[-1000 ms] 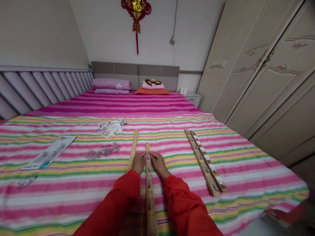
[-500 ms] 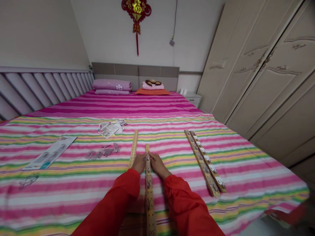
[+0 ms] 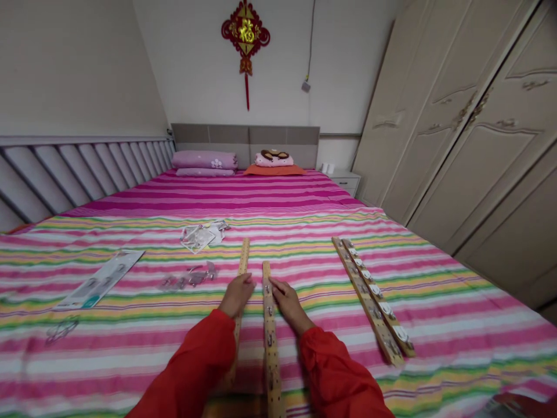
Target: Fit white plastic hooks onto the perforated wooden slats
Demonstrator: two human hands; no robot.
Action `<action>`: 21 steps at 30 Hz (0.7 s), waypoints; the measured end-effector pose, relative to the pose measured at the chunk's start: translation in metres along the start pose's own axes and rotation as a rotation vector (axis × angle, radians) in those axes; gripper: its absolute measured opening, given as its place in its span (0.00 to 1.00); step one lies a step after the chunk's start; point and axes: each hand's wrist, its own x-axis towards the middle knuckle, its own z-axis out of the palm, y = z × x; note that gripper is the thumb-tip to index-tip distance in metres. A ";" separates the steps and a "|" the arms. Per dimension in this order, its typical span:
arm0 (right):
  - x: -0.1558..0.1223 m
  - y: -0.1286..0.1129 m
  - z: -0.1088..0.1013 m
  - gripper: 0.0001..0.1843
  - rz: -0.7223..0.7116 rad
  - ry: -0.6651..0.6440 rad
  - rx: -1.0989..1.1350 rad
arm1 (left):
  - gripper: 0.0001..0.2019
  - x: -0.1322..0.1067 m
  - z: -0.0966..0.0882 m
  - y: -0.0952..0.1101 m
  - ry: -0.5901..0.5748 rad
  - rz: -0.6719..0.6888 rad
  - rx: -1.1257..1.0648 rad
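A long wooden strip (image 3: 270, 348) with a row of small metal fittings lies lengthwise in front of me. My right hand (image 3: 290, 305) is at its right edge, closed, its fingertips touching the strip near the far end. Just left of that strip, my left hand (image 3: 237, 295) is closed, thumb and fingers drawn together above a second wooden strip (image 3: 243, 255), which is dotted with holes. Whatever the left fingers may hold is too small to make out. The left hand and sleeve hide part of this second strip.
Two more strips lie on the right, one with metal pieces (image 3: 368, 299) and one with white round pieces (image 3: 375, 289). Small plastic bags (image 3: 189, 277), clear packets (image 3: 202, 235), a blister card (image 3: 102, 280) and wire-like loops (image 3: 63, 329) lie left on the striped bedspread (image 3: 130, 360).
My left hand has come off the fitted strip and moved left, over the strip with holes. My right hand stays at the fitted strip's edge. The whole view has shifted slightly.
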 end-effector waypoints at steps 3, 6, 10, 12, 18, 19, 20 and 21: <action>-0.001 -0.002 0.001 0.18 0.021 0.040 0.050 | 0.08 0.014 -0.040 -0.002 0.181 0.020 0.150; -0.002 -0.002 0.001 0.18 0.055 0.063 0.078 | 0.09 0.027 -0.074 -0.009 0.331 -0.042 0.347; -0.003 -0.002 0.000 0.19 0.076 0.068 0.092 | 0.14 0.035 -0.092 -0.019 0.393 -0.131 0.445; -0.003 -0.001 0.000 0.20 0.075 0.065 0.089 | 0.16 0.037 -0.092 -0.022 0.387 -0.140 0.463; -0.003 0.004 -0.001 0.23 0.057 0.054 0.075 | 0.16 0.045 -0.091 -0.027 0.331 -0.251 0.617; -0.002 0.004 -0.001 0.24 0.053 0.053 0.075 | 0.15 0.044 -0.092 -0.027 0.328 -0.260 0.614; -0.002 0.005 -0.001 0.24 0.051 0.054 0.077 | 0.15 0.043 -0.093 -0.027 0.332 -0.260 0.581; -0.002 0.005 -0.002 0.24 0.050 0.057 0.082 | 0.16 0.041 -0.094 -0.026 0.343 -0.256 0.525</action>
